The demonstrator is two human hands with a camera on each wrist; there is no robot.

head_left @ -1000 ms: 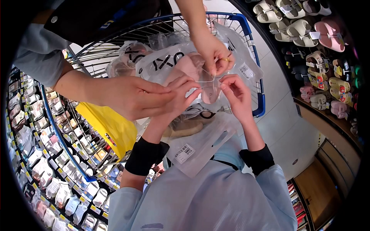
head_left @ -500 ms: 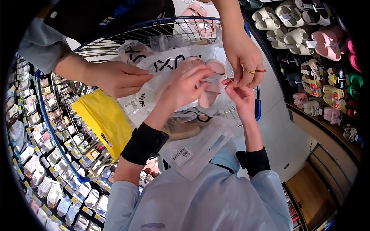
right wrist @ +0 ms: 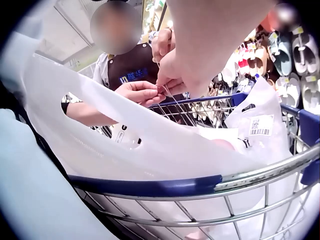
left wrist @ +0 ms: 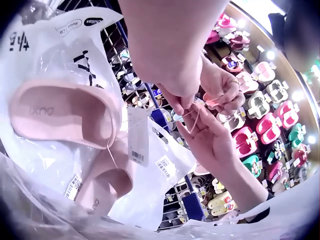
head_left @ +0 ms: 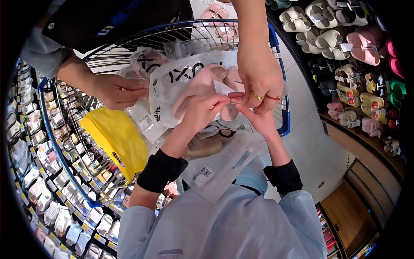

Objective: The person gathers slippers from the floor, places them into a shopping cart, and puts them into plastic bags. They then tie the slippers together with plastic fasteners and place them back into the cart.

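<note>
A pair of pink slippers (head_left: 199, 86) lies on a white printed plastic bag (head_left: 166, 82) in a shopping cart. A thin white cord (left wrist: 111, 154) and a paper tag (left wrist: 138, 135) are on the slippers. My left hand (head_left: 196, 113) pinches the cord over the slippers. Opposite it, my right hand (head_left: 262, 121) pinches the cord too, fingertips close together. Another person's ringed hand (head_left: 262, 71) reaches down to the same spot, overlapping my right fingers in the head view. That person's other hand (head_left: 118, 90) is at the bag's left edge.
The cart's blue rim (head_left: 282, 93) surrounds more bagged footwear. A yellow bag (head_left: 116, 138) hangs at the left side. Nearest my body lies a clear bag with a barcode label (head_left: 202, 175). Slipper racks (head_left: 362, 45) stand right; packaged goods (head_left: 60, 211) fill the left shelves.
The other person's left hand has withdrawn leftward from beside my left hand, while their ringed hand moved right, then slightly back left. My two hands have come closer together over the slippers.
</note>
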